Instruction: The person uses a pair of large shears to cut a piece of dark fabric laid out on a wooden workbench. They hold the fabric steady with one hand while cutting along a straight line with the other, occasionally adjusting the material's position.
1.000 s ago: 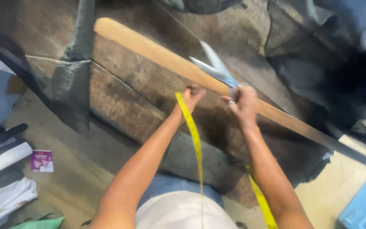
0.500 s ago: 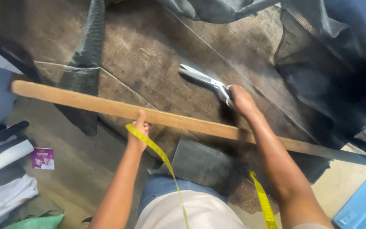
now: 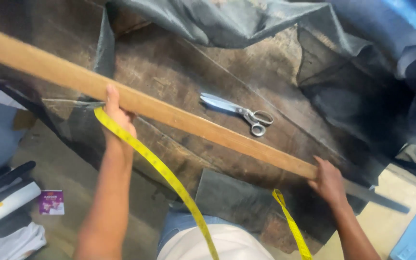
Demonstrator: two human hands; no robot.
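Overhead, the long wooden stick (image 3: 179,113) lay diagonally across the dark worn table (image 3: 179,62), running from upper left to lower right. The left hand (image 3: 116,115) gripped the stick near its left portion, fingers curled over the top edge and closed around it. A yellow measuring tape (image 3: 155,163) ran from under that hand down toward the person's torso, and a second stretch of the same tape (image 3: 290,221) showed lower right. The right hand (image 3: 328,180) was closed on the stick near its lower right end, where the wood gave way to a dark narrow section (image 3: 376,197). Metal scissors (image 3: 239,110) lay flat on the table just beyond the stick, apart from both hands, blades closed and pointing left. Grey fabric (image 3: 227,19) was bunched along the far edge of the table.
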